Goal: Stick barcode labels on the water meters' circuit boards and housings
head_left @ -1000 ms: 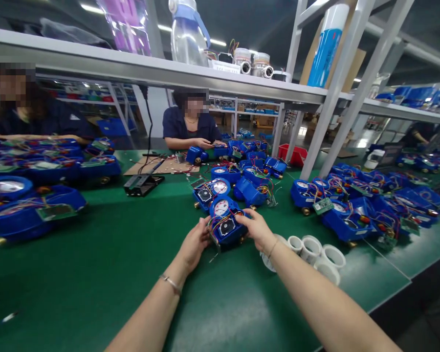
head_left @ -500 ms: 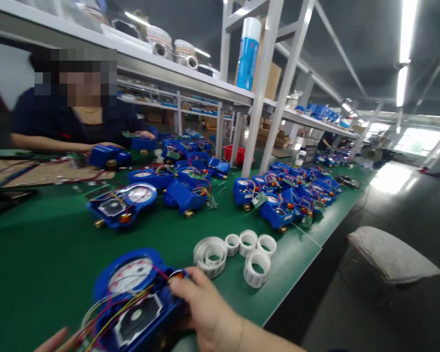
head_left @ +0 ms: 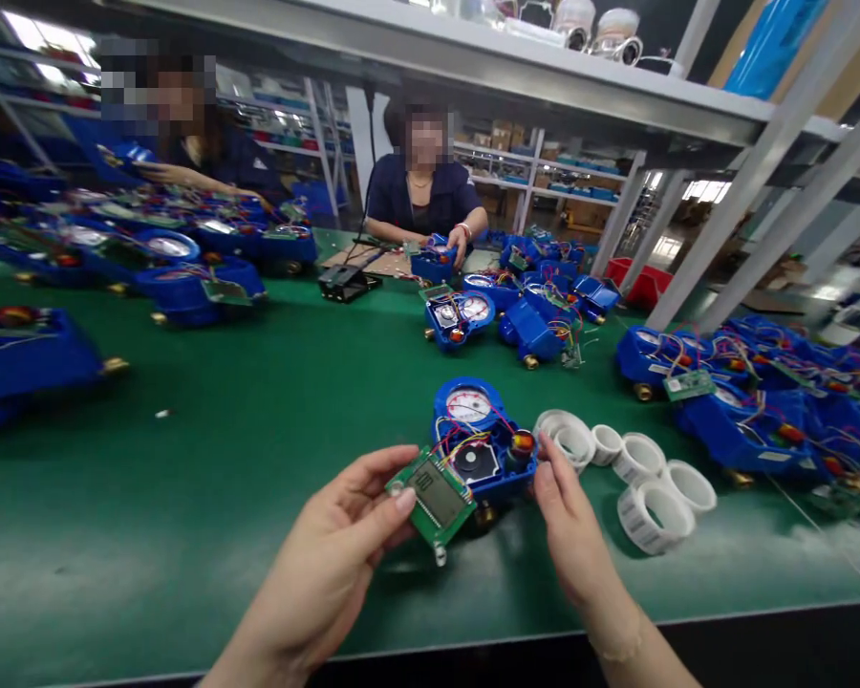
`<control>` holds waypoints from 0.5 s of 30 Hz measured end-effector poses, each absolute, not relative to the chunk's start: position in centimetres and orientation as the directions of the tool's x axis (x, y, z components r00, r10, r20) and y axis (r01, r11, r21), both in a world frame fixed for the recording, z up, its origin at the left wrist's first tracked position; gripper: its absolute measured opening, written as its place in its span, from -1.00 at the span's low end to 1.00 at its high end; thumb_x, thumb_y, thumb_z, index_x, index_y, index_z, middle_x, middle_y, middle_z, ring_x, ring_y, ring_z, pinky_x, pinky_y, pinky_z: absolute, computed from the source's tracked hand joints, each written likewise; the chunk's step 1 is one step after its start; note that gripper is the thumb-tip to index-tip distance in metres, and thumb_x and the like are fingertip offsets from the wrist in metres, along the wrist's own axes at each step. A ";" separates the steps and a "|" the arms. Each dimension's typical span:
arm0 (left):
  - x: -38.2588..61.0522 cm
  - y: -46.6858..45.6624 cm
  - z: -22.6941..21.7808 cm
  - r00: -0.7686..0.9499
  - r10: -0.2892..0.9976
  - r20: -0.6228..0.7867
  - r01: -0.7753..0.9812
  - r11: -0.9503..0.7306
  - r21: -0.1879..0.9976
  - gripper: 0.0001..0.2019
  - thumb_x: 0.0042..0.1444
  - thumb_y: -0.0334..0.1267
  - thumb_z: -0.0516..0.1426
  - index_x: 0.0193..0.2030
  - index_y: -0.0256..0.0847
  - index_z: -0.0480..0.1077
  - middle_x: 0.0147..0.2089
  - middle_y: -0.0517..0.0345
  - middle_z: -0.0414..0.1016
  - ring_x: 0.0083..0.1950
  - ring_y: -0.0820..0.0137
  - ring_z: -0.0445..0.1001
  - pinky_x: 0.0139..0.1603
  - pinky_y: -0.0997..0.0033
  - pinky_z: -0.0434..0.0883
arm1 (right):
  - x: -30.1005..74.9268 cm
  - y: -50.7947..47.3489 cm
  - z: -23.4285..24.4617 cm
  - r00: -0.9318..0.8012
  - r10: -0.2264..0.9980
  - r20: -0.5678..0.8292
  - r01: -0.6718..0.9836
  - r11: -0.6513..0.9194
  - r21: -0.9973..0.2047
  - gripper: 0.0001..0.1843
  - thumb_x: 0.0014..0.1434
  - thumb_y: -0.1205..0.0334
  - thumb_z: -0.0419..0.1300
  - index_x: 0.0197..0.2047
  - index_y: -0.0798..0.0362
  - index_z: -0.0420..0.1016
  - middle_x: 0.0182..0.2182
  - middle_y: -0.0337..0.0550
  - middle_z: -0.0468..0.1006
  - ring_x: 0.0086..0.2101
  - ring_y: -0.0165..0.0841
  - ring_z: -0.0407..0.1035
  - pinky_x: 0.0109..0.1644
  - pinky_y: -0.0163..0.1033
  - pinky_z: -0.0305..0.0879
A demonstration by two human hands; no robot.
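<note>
A blue water meter [head_left: 482,441] with a round dial and loose coloured wires sits on the green bench in front of me. My left hand [head_left: 330,564] pinches a small green circuit board with a grey display [head_left: 434,497], still wired to the meter. My right hand [head_left: 569,521] holds the meter's right side, fingers beside its red-orange part [head_left: 522,442].
Several white label rolls [head_left: 634,468] lie right of the meter. More blue meters are heaped at the right [head_left: 752,401], the centre back [head_left: 516,311] and the left [head_left: 186,268]. Two people [head_left: 426,191] work across the bench. A metal shelf frame [head_left: 745,182] stands overhead.
The view swung away right and came back. The meter now lies nearer the front edge, and my left hand has lifted the green board off it.
</note>
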State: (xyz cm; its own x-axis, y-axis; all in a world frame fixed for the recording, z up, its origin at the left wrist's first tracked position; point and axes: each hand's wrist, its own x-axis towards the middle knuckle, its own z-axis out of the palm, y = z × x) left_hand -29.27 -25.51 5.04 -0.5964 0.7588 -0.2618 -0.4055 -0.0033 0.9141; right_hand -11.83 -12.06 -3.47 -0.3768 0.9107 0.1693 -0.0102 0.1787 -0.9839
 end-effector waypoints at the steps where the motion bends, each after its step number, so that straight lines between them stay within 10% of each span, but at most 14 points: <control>1: -28.9 -25.5 5.2 -0.590 0.762 -0.268 -0.419 -0.006 0.908 -0.48 -0.23 -0.13 0.49 -0.08 -0.18 0.52 -0.19 0.02 0.67 -0.27 0.34 0.60 -0.30 0.49 0.52 | -11.5 -12.5 -3.4 -0.343 0.908 0.241 0.007 0.258 -0.966 -0.31 0.25 -0.15 0.19 0.34 -0.03 0.23 0.32 0.10 0.25 0.26 -0.02 0.21 0.31 0.22 0.16; 7: -27.6 -25.0 5.4 -0.577 0.772 -0.267 -0.472 -0.049 0.880 -0.51 -0.21 -0.18 0.48 -0.08 -0.16 0.54 -0.19 0.03 0.67 -0.24 0.32 0.62 -0.25 0.47 0.55 | -11.8 -16.8 -1.1 -0.339 0.572 0.747 0.010 0.796 -0.605 -0.20 0.19 0.13 0.33 0.40 -0.18 0.07 0.23 0.00 0.34 0.18 -0.04 0.29 0.24 0.16 0.26; 15: -27.6 -24.9 4.8 -0.587 0.797 -0.145 -0.278 -0.030 0.960 -0.52 -0.18 -0.13 0.46 -0.05 -0.04 0.58 -0.04 0.04 0.65 -0.08 0.19 0.62 -0.04 0.33 0.59 | -14.2 -18.9 -1.1 -0.215 0.792 0.571 -0.124 0.558 -0.821 -0.37 0.16 0.28 0.35 0.23 -0.19 0.24 0.09 -0.04 0.50 0.09 -0.12 0.41 0.16 0.07 0.35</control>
